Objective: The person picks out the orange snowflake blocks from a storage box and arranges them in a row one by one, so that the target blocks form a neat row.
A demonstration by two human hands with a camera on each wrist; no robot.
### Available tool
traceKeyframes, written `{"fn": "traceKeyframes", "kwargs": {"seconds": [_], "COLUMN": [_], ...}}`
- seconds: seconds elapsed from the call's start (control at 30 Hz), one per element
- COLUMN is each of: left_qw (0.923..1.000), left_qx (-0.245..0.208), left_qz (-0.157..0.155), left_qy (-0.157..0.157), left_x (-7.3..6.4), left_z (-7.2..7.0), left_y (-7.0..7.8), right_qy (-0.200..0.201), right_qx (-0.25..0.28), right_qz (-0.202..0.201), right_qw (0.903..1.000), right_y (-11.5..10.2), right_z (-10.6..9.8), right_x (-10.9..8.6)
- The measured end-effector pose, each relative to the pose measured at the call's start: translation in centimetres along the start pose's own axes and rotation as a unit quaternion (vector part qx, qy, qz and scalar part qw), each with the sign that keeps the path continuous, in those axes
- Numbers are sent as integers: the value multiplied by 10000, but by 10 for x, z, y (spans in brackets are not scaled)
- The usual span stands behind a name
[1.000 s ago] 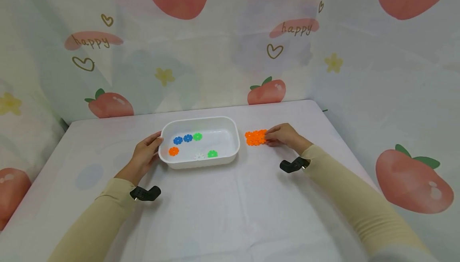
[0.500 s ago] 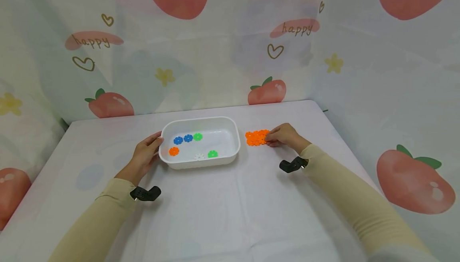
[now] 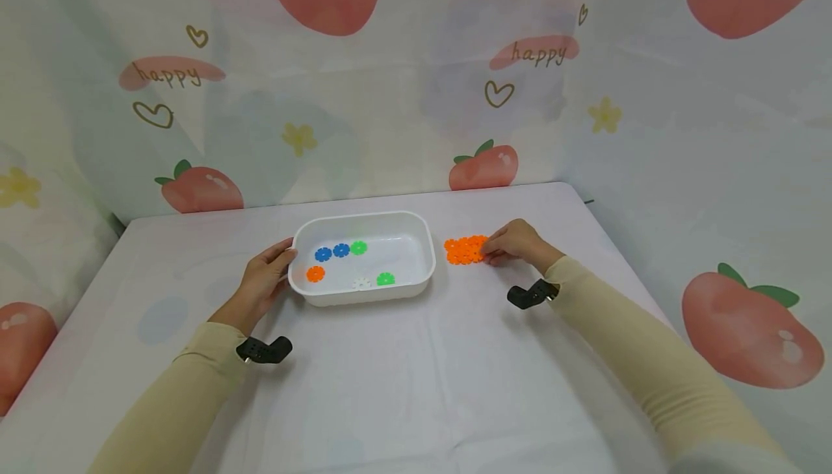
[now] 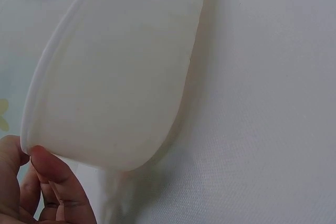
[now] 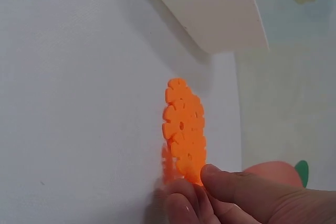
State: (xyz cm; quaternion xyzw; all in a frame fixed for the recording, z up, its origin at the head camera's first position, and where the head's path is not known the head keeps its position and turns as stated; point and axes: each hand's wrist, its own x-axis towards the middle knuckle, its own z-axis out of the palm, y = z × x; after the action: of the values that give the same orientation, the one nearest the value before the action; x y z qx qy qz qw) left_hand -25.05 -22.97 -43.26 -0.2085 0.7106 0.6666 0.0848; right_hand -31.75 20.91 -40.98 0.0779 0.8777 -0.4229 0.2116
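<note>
A white plastic tray [image 3: 364,298] sits on the cloth-covered table, its rim pinched at the left end by my left hand [image 3: 263,275]. In the left wrist view the thumb and fingers [image 4: 55,169] meet over the rim of the tray [image 4: 115,77]. To the right of the tray, my right hand [image 3: 518,240] pinches the right end of a flat orange piece made of joined flower-shaped discs [image 3: 464,250]. From the right wrist view, these orange discs [image 5: 184,124] overlap one another and stretch away from the thumb and fingertips, with a shadow beside them.
Inside the tray lie two blue discs [image 3: 341,250], two green discs [image 3: 386,279], an orange disc [image 3: 315,274] and a white one [image 3: 361,283]. Behind the table [image 3: 390,387] hangs a fruit-patterned cloth [image 3: 377,113]. Both wrists wear black straps with camera mounts [image 3: 533,294].
The view shifts very slightly. My left hand keeps its grip on the tray, and my right hand stays at the end of the orange discs with only a tiny movement.
</note>
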Motion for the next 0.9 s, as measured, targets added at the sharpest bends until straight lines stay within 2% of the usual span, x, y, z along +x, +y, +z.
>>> {"fn": "traceKeyframes", "kwargs": {"seconds": [0.23, 0.53, 0.73, 0.9], "left_qw": [10000, 10000, 10000, 10000], "left_qx": [-17, 9, -15, 14], "left_qz": [22, 34, 2, -11], "left_qy": [-29, -45, -11, -19], "left_x": [0, 1, 2, 2], "left_z": [0, 1, 2, 0], "left_y": [-1, 1, 1, 0], "right_qy": [-7, -183, -572, -841], "right_qx": [-295, -32, -215, 24], "right_qz": [75, -298, -609, -679], "right_qw": [9995, 9994, 9963, 9941], "right_y": [-14, -56, -99, -132], "right_z": [-5, -5, 11, 34], "right_x": [-4, -6, -10, -12]}}
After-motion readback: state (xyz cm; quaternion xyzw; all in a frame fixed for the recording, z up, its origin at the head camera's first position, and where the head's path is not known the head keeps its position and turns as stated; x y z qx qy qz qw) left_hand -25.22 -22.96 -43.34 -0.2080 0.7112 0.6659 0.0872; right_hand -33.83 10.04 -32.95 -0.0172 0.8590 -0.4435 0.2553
